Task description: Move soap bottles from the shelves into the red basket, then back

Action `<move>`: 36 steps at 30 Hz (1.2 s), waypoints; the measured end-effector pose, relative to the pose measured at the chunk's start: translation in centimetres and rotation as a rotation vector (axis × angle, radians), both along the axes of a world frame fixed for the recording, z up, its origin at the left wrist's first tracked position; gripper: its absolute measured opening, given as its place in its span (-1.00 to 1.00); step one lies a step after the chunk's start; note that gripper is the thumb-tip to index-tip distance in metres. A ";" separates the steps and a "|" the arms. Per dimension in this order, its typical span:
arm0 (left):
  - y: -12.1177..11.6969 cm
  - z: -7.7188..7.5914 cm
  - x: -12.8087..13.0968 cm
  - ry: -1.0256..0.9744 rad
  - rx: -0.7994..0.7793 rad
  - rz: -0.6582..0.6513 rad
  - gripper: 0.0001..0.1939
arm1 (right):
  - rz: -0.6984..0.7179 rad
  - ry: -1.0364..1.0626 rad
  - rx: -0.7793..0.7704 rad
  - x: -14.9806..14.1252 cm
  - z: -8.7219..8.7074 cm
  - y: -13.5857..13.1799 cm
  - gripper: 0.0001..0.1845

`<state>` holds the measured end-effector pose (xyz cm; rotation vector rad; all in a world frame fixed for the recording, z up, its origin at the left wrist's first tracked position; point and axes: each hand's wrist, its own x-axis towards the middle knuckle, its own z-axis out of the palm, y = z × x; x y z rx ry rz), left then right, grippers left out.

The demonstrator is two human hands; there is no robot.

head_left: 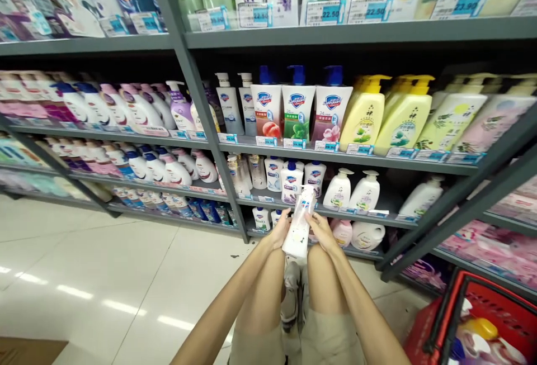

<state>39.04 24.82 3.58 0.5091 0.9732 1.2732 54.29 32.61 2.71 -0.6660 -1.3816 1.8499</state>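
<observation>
Both hands closed on one white pump bottle: left hand on its left side, right hand on its right. Bottle tilted, pump end toward the shelves, over the knees, right of the lower end of the grey upright (landmark). Risk: smooth sides, so a loosened hand could let it slip to the floor; the pump head could also knock shelf bottles if pushed forward. Counts, all right of the upright: 2 grey pump bottles nearest it; 3 big blue-pump bottles next; 2 front yellow-pump bottles farther, ones behind uncountable. Shelf below, well right of it: 3 white round-shouldered pump bottles. Far right of it, low: 1 red basket, bottles inside overlapping, can't count.
</observation>
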 end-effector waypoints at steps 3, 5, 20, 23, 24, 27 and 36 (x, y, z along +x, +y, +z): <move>0.0 0.1 0.8 0.012 0.015 0.000 -0.26 | -0.026 -0.018 -0.005 0.7 0.1 -0.1 -0.23; 0.3 -0.1 1.3 0.001 0.020 0.003 -0.27 | -0.044 -0.026 -0.004 1.1 0.2 -0.2 -0.25; 1.3 0.2 3.0 0.000 0.015 0.080 -0.49 | -0.091 -0.085 0.058 2.4 0.4 0.1 -0.34; -0.1 0.6 1.6 -0.027 0.013 0.079 -0.43 | -0.034 -0.098 0.090 1.6 1.1 -0.9 -0.31; -0.8 0.7 0.8 -0.032 0.006 0.059 -0.37 | -0.009 -0.105 0.100 1.3 1.3 -1.2 -0.31; -3.1 1.5 -2.0 0.068 0.039 -0.051 -0.29 | 0.104 -0.131 0.118 0.0 2.0 -1.9 -0.30; -6.6 1.6 -9.6 0.517 0.094 0.056 -0.27 | 0.215 -0.151 0.147 -6.6 1.2 -3.2 -0.32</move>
